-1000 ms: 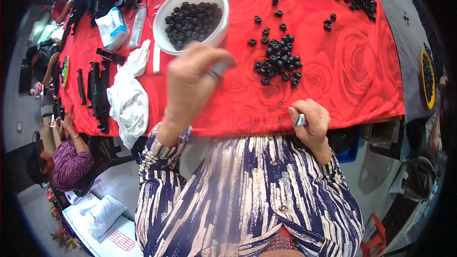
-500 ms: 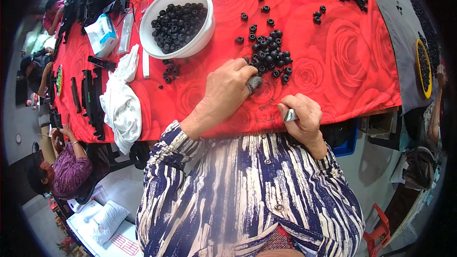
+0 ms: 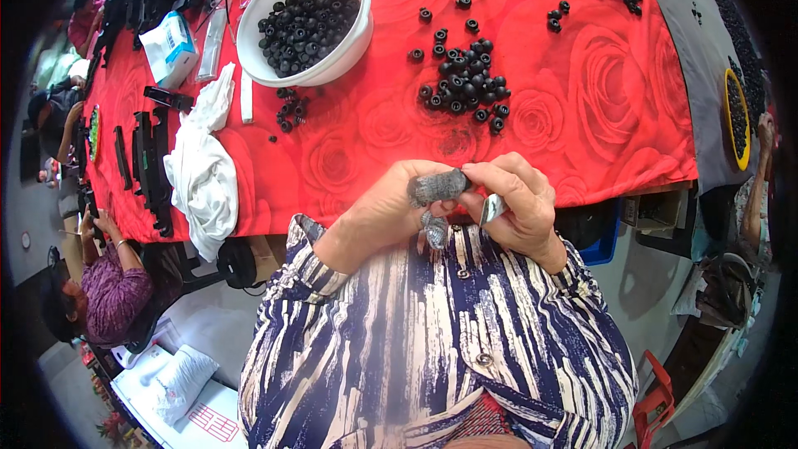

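Note:
My left hand (image 3: 374, 204) is closed near the table's front edge, two of its fingers wrapped in grey tape (image 3: 432, 189). At its fingertips is a small black round part (image 3: 460, 175), mostly hidden by the fingers. Against it rests my right hand (image 3: 525, 204), its fingers curled round a short shiny metal blade (image 3: 494, 209); how its handle looks is hidden. Just beyond both hands lies a pile of black round parts (image 3: 470, 83), hollow at one end, on the red rose-patterned tablecloth (image 3: 573, 137).
A white bowl (image 3: 363, 37) full of similar parts stands at the far left. Left of it are a white cloth (image 3: 204, 191), a tissue pack (image 3: 170, 50) and long black pieces (image 3: 150, 170). More black parts spread at the far right. A person in purple (image 3: 120, 295) sits at left.
My left hand has drawn back from the pile toward my body and now meets my right hand. The right hand has turned slightly, with the blade still in it.

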Motion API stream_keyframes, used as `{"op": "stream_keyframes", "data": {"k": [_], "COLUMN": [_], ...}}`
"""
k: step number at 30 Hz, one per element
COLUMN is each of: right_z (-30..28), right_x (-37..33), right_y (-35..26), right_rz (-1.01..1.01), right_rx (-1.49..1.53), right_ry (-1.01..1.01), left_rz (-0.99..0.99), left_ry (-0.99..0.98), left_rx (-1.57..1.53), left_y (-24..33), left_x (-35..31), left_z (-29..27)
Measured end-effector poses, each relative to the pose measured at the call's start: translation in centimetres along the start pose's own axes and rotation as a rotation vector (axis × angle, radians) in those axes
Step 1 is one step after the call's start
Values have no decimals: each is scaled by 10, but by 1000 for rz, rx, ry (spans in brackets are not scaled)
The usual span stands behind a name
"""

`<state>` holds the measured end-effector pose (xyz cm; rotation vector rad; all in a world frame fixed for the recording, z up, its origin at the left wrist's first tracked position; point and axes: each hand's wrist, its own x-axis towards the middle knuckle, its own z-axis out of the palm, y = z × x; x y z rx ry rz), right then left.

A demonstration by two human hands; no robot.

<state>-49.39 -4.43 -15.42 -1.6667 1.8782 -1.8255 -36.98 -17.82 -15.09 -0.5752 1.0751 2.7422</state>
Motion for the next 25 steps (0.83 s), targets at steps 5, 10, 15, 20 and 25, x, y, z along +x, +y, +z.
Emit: {"op": "stream_keyframes", "data": {"k": [5,10,15,20,25], "right_z": [-12,-15,-13,-12,-10], "right_x": [5,6,4,6,6], "right_y": [-3,-4,-15,-12,-17], "right_rz": [188,245,74,102,-64], "right_rx": [362,505,209,313,25], "right_ry": [-331,-484,-245,-218,-133], "left_rz": [-242,-252,-217,-174,10], "left_ry": [-55,-115,-30,43,-12], "left_rx": [-97,100,-17,-91,-308], "left_y": [11,8,3,7,0], "left_x": [-10,-13,-14,-17,-18], "left_z": [2,-6,2,9,15]}}
